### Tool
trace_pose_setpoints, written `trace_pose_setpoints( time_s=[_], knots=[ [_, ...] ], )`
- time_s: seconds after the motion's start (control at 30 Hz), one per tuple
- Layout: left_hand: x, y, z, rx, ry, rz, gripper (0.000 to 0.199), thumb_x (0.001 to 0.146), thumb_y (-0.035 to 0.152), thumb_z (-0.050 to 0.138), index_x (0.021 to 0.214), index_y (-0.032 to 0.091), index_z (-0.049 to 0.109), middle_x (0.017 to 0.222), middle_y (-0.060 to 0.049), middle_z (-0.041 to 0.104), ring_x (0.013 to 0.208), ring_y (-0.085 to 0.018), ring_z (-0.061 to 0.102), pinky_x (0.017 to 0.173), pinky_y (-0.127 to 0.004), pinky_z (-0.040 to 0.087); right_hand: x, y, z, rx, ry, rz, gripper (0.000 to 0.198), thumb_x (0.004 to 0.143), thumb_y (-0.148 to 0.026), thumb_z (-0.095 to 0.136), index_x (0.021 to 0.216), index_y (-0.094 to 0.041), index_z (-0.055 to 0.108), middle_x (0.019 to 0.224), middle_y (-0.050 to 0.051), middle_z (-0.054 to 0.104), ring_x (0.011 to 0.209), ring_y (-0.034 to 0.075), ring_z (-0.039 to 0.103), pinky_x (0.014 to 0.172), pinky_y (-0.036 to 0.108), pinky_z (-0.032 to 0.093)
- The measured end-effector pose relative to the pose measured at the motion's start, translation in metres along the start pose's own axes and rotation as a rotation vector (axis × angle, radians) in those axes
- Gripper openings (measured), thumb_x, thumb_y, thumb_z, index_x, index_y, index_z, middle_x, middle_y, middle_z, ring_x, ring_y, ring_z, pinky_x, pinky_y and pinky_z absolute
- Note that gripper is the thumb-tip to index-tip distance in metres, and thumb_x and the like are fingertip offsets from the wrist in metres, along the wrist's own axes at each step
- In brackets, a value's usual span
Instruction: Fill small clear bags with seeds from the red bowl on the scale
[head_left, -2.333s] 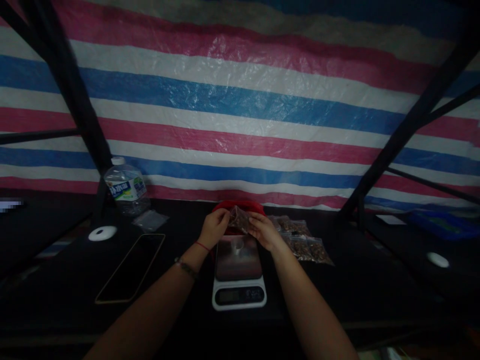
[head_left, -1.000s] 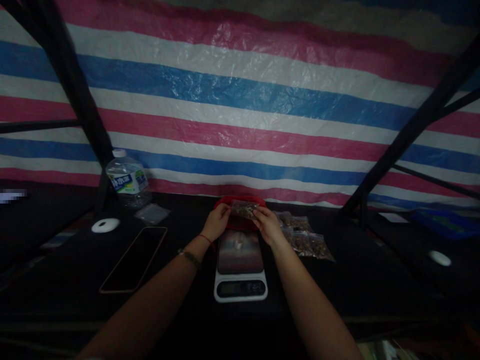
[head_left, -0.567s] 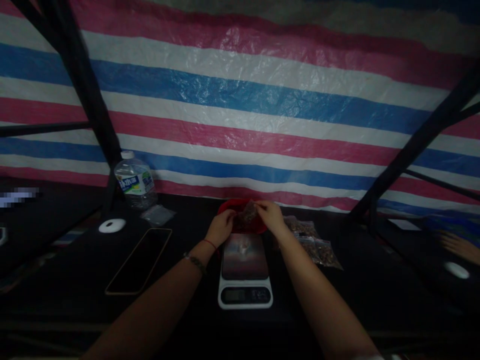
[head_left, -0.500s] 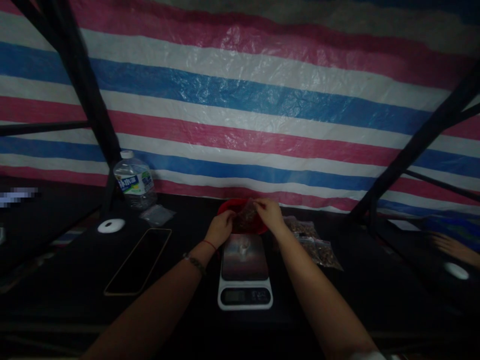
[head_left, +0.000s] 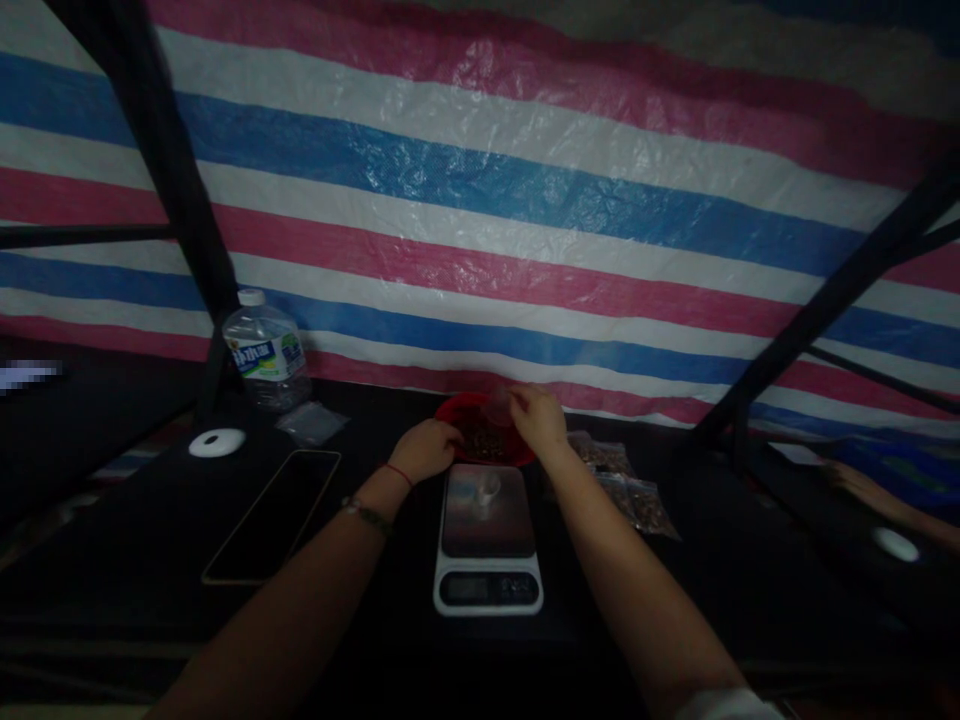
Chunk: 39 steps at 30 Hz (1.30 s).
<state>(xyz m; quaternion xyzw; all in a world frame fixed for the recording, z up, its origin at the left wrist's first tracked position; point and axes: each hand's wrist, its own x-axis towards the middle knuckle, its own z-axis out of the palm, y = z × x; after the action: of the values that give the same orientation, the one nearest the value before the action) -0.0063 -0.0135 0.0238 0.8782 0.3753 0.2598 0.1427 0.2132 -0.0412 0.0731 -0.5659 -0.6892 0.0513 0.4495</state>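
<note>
A red bowl [head_left: 519,451] with small brown pieces [head_left: 481,440] in it stands behind a white digital kitchen scale [head_left: 489,520]. My left hand [head_left: 426,450] is at the bowl's left rim, fingers curled against it. Over the bowl's right side, my right hand [head_left: 538,420] pinches a clear plastic bag [head_left: 496,406], blurred and hard to make out. A small pale ring-like spot shows on the scale's plate; whether it is an object or a reflection I cannot tell. Several filled clear bags [head_left: 622,487] lie to the right of my right forearm.
On the left are a phone [head_left: 274,517], a white oval device [head_left: 217,443], clear empty bags [head_left: 311,423] and a large plastic bottle [head_left: 266,352]. A striped tarp [head_left: 480,230] hangs behind the black table. Another person's hand [head_left: 862,490] shows at far right.
My left hand has let go of the plastic bag and moved left to the bowl's rim. The bag stays in my right hand, and the brown pieces in the bowl show more.
</note>
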Motion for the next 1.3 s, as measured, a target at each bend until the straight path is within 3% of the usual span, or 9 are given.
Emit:
trace_pose_setpoints(
  time_s=[0.1,0.27,0.37,0.5,0.6,0.7,0.93,1.3],
  knots=[
    [-0.001,-0.006,-0.001,-0.047,-0.024,0.006,0.032,0.065,0.013,0.053,0.083,0.027,0.075,0.091,-0.003,0.073,0.087,-0.021,0.064,0.085,-0.029,0.046,-0.009,0.002,0.001,0.066,0.082,-0.019,0.021,0.078,-0.023,0.057,0.093,-0.027,0.071,0.099,0.005,0.068,0.098,0.025,0.058,0.097,0.04,0.039],
    [0.0,-0.012,0.003,-0.015,-0.054,0.028,0.021,0.071,0.022,0.054,0.078,0.027,0.073,0.087,-0.004,0.072,0.082,-0.02,0.064,0.077,-0.028,0.046,-0.03,0.011,0.005,0.133,0.087,0.018,0.02,0.078,-0.024,0.056,0.091,-0.025,0.071,0.096,0.006,0.068,0.094,0.024,0.059,0.095,0.04,0.041],
    [-0.001,-0.011,0.001,0.022,-0.019,-0.016,0.019,0.072,0.024,0.054,0.078,0.024,0.072,0.086,-0.005,0.072,0.08,-0.021,0.064,0.074,-0.028,0.046,-0.041,0.019,0.007,0.274,0.22,0.164,0.02,0.078,-0.031,0.057,0.091,-0.023,0.069,0.095,0.006,0.067,0.091,0.023,0.059,0.093,0.04,0.044],
    [-0.002,-0.002,-0.005,0.011,-0.019,-0.04,0.019,0.075,0.03,0.054,0.071,0.022,0.071,0.075,-0.005,0.071,0.072,-0.021,0.064,0.069,-0.029,0.046,-0.055,0.026,0.015,0.706,0.293,0.414,0.025,0.073,-0.041,0.063,0.09,-0.023,0.064,0.089,0.002,0.064,0.078,0.017,0.06,0.076,0.037,0.054],
    [-0.003,0.01,-0.005,-0.102,0.094,-0.02,0.027,0.082,0.037,0.051,0.09,0.021,0.071,0.087,-0.005,0.072,0.08,-0.02,0.065,0.074,-0.028,0.047,-0.062,0.024,0.02,0.969,0.294,0.483,0.027,0.066,-0.036,0.072,0.088,-0.024,0.063,0.088,-0.001,0.063,0.078,0.013,0.061,0.074,0.031,0.054],
    [-0.003,0.019,0.001,-0.27,0.195,0.033,0.038,0.08,0.038,0.056,0.112,0.02,0.062,0.098,-0.005,0.07,0.086,-0.018,0.065,0.08,-0.028,0.049,-0.065,0.015,0.02,1.08,0.242,0.49,0.028,0.062,-0.03,0.077,0.085,-0.023,0.064,0.085,-0.002,0.064,0.077,0.01,0.062,0.074,0.026,0.054],
    [-0.001,0.021,0.017,-0.495,0.261,-0.052,0.044,0.078,0.039,0.061,0.115,0.015,0.056,0.083,-0.003,0.068,0.055,-0.011,0.056,0.052,-0.022,0.044,-0.071,0.004,0.021,1.019,0.124,0.533,0.026,0.062,-0.032,0.077,0.081,-0.02,0.065,0.077,-0.001,0.068,0.065,0.011,0.064,0.056,0.021,0.052],
    [0.007,0.015,0.018,-0.837,0.366,-0.165,0.025,0.07,0.036,0.067,0.083,0.014,0.062,0.073,-0.001,0.062,0.064,-0.012,0.057,0.062,-0.024,0.046,-0.068,0.004,0.02,0.891,0.128,0.526,0.03,0.06,-0.035,0.076,0.081,-0.016,0.064,0.069,0.0,0.067,0.053,0.011,0.06,0.044,0.02,0.045]
  ],
)
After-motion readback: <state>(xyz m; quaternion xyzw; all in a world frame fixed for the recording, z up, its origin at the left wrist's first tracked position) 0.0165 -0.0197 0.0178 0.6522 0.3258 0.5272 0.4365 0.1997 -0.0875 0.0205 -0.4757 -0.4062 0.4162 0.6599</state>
